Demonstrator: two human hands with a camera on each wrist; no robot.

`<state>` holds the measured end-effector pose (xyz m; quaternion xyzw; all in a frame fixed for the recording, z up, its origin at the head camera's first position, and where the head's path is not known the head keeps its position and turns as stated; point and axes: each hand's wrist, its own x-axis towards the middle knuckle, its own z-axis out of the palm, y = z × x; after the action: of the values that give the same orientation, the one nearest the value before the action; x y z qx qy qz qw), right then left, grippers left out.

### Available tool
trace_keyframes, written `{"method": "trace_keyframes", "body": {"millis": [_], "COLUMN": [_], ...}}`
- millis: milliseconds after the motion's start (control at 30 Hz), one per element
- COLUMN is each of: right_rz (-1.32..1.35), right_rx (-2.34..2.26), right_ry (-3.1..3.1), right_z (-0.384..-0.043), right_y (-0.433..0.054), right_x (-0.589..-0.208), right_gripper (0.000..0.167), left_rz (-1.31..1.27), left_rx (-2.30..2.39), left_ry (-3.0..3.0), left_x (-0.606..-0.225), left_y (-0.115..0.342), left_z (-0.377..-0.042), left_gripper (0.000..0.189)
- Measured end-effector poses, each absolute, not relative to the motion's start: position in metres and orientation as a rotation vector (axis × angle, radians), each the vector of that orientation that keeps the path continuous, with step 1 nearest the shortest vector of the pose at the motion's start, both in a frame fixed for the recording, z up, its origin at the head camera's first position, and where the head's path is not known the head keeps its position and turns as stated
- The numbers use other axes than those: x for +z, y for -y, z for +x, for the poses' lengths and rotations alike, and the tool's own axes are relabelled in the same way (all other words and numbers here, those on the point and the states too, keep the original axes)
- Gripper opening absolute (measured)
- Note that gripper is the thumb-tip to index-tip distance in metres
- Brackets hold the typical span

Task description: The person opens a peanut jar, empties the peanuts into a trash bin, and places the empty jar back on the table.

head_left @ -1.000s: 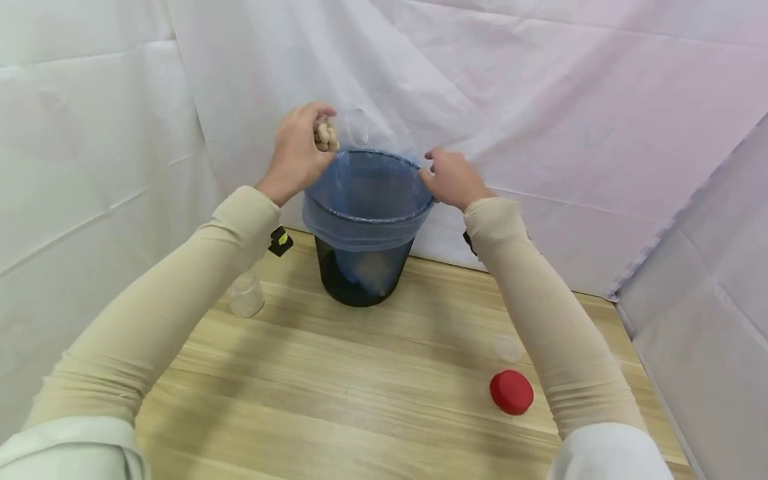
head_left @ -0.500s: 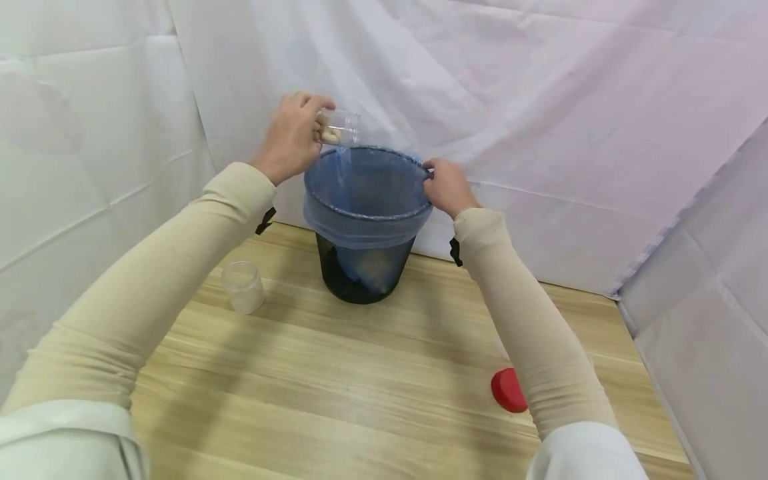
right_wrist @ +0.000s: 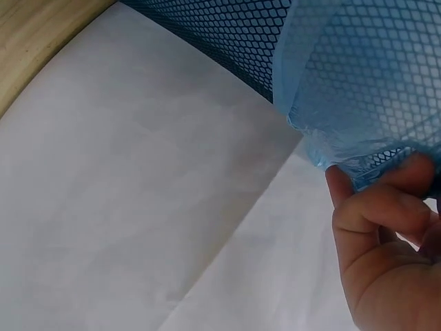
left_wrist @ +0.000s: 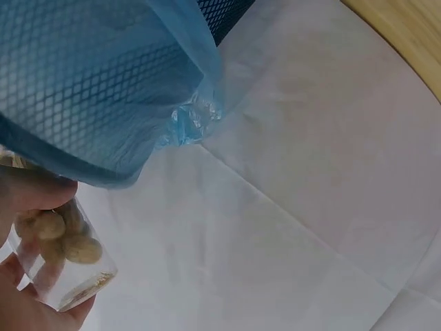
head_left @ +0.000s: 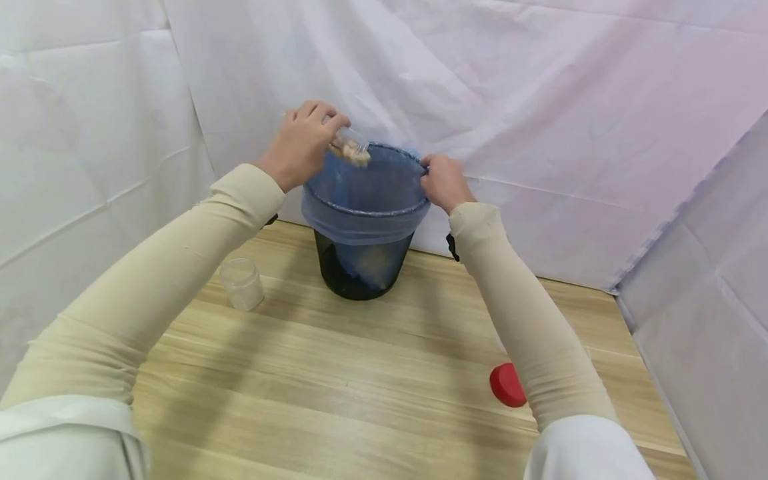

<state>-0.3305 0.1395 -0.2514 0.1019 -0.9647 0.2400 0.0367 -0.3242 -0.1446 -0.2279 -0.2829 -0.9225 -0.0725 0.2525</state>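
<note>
My left hand [head_left: 303, 143] grips a clear jar [left_wrist: 76, 284] and holds it tilted, mouth down, over the left part of a trash bin's opening. Peanuts in their shells [head_left: 355, 155] are bunched toward the jar's mouth. The dark mesh trash bin [head_left: 363, 283] stands upright on the table, lined with a blue translucent bag [head_left: 360, 232] folded over its rim. At the bin's right side, my right hand [head_left: 447, 183] holds the bag-covered rim between thumb and curled fingers. The right wrist view shows bunched blue plastic [right_wrist: 324, 141] beside those fingers.
A second clear jar [head_left: 243, 287] stands on the wooden table [head_left: 336, 400] left of the bin. A red lid [head_left: 505, 385] lies at the right, partly behind my right forearm. White sheeting [head_left: 510, 100] rises close behind the bin.
My left hand has turned the jar from nearly level to mouth down, and the peanuts slid toward its mouth. My right hand has closed onto the bin's rim.
</note>
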Motion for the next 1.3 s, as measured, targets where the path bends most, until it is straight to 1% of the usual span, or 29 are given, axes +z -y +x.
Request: {"method": "trace_keyframes", "body": {"millis": [167,400,900,1067,1167,1300], "right_rz": [0.329,0.334,0.332,0.341,0.339,0.328], "right_rx": [0.711,0.714,0.716,0.707,0.71,0.708], "right_ry": [2.971,2.977,2.988,2.988,2.993,3.012], "right_z": [-0.331,-0.332,-0.33,-0.33,-0.33,-0.33], "right_y": [-0.137,-0.135,-0.135,-0.134,-0.134,-0.133], "right_x": [-0.252,-0.252,-0.25,-0.25,-0.25,-0.249], "right_gripper": [0.048,0.049,0.049,0.049,0.049,0.049], "left_rz": [-0.798,-0.862,-0.96,-0.921,-0.854,-0.746], "left_rx": [-0.142,-0.084,0.086,0.051,0.03,0.009], "left_ry": [2.476,2.374,2.225,2.199,2.196,2.236], "left_x": [-0.231,-0.231,-0.231,-0.226,-0.221,-0.217], "left_y": [0.141,0.136,0.129,0.133,0.134,0.135], "left_z": [-0.326,-0.326,-0.321,-0.321,-0.321,-0.318], "left_gripper": [0.05,0.043,0.04,0.043,0.046,0.046]}}
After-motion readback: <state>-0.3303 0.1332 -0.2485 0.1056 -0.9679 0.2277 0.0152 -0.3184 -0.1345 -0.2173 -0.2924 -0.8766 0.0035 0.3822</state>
